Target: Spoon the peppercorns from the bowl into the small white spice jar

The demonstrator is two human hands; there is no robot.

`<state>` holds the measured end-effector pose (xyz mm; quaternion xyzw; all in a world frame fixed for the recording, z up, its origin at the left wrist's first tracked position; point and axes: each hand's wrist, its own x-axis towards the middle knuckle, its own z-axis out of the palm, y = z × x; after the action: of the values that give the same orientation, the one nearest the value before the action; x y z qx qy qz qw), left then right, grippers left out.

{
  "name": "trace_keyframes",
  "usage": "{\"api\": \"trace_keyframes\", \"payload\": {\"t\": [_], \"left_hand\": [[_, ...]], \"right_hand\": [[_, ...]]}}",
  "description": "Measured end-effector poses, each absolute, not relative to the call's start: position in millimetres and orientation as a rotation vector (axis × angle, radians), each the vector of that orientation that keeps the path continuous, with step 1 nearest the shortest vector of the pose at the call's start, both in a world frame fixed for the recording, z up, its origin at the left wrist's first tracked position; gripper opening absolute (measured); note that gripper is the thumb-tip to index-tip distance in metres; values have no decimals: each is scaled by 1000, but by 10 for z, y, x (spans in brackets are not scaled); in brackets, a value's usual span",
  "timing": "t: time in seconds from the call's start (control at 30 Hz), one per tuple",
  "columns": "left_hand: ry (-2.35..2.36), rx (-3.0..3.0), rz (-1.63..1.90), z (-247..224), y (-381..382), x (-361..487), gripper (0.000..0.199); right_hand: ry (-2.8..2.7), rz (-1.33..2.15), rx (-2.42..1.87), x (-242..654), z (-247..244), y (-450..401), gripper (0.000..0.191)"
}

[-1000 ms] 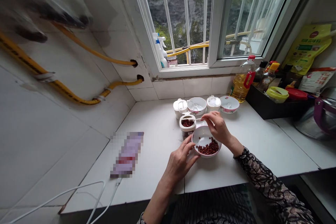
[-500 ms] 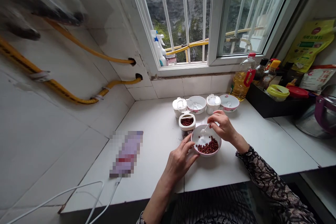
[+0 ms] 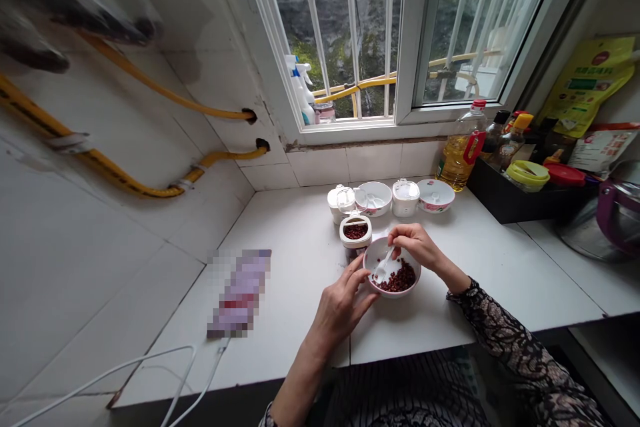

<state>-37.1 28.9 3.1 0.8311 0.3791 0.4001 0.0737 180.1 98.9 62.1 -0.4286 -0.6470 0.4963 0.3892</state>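
A white bowl with a pink rim (image 3: pixel 369 255) holds small dark red pieces (image 3: pixel 400 277) on its near right side. My left hand (image 3: pixel 341 300) grips the bowl by its left rim. Pinched in my right hand (image 3: pixel 414 247) is a small white spoon (image 3: pixel 383 269), its tip down inside the bowl by the red pieces. Just behind the bowl stands an open jar (image 3: pixel 355 232) with similar red pieces in it.
Two white lidded jars (image 3: pixel 341 203) (image 3: pixel 405 197) and two more bowls (image 3: pixel 375 199) (image 3: pixel 437 195) line the back. An oil bottle (image 3: pixel 457 153) and a black condiment box (image 3: pixel 520 197) stand right. A blurred purple object (image 3: pixel 243 293) with a white cable lies left.
My right hand has moved slightly down and left, and the spoon has gone lower toward the bowl's near left side. My left hand keeps its hold on the bowl.
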Motion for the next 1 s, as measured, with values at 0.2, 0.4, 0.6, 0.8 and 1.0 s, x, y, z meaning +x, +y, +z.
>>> {"api": "trace_keyframes", "payload": {"t": [0.2, 0.4, 0.6, 0.8, 1.0], "left_hand": [[1137, 2501, 1198, 26, 294, -366, 26], [1136, 2491, 1186, 24, 288, -376, 25], [1137, 2472, 1173, 49, 278, -377, 23], [1136, 2492, 1195, 30, 289, -372, 24], [1141, 2506, 1208, 18, 296, -375, 25]], "right_hand": [[-1704, 1075, -1130, 1840, 609, 1035, 13], [-2140, 679, -1011, 1794, 644, 954, 20], [-1885, 1220, -1003, 1796, 685, 912, 13], [-1594, 1357, -1062, 1864, 675, 1006, 11], [-1452, 1378, -1109, 1905, 676, 1077, 12]]}}
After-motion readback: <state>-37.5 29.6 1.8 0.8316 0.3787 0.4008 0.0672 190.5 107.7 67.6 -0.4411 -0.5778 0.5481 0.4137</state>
